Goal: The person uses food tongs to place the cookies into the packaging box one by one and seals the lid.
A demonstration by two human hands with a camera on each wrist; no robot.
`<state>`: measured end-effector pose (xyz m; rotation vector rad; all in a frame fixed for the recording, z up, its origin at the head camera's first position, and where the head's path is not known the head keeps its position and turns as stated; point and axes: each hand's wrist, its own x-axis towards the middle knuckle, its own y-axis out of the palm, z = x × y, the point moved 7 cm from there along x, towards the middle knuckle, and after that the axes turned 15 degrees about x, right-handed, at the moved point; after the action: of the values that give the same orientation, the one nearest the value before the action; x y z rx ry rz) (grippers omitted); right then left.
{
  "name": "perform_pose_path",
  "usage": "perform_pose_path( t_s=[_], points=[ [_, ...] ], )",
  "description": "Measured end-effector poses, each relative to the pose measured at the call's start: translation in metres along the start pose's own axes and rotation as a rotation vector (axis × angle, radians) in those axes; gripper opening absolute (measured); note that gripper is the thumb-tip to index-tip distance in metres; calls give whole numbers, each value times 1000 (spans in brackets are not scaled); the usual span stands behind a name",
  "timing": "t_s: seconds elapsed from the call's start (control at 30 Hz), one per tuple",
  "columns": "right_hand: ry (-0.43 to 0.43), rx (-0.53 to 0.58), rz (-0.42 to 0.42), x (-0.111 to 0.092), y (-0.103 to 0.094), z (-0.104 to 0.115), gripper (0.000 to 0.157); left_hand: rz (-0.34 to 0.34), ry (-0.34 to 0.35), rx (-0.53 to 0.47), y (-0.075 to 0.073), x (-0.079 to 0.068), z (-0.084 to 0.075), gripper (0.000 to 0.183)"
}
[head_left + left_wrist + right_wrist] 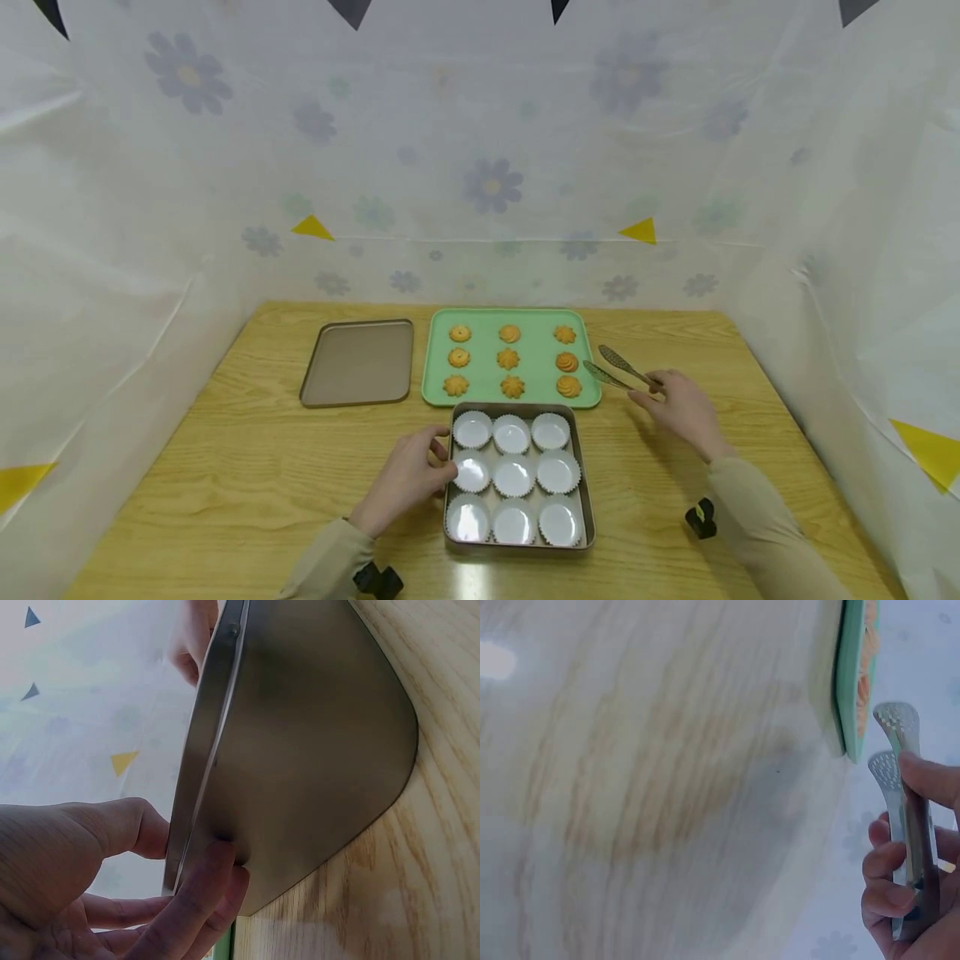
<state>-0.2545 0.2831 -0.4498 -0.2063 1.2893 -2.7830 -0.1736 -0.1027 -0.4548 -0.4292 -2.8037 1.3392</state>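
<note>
Both grips pinch: left (408, 467), pan (315, 735); right (684, 410), parted tongs (918, 836).

A booth, pale sheeting (420, 108) along three sides of a wooden table (247, 467).

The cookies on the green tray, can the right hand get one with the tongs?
Probably yes: the right hand holds the tongs spread, with their tips at the right edge of the green tray, and nothing seems to stand between them and the nearest cookie.
</note>
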Motion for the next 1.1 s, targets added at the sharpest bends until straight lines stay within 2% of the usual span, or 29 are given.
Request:
perform_pose_path(
  t_s=[0.4, 0.63, 1.1],
  points=[
    [-18, 3, 159, 3, 9, 11, 53, 3, 0, -12, 1, 0, 1, 59],
    [-35, 5, 186, 6, 13, 16, 54, 1, 5, 12, 1, 0, 1, 59],
    [-5, 4, 236, 10, 22, 22, 52, -9, 7, 39, 0, -1, 0, 59]
  ],
)
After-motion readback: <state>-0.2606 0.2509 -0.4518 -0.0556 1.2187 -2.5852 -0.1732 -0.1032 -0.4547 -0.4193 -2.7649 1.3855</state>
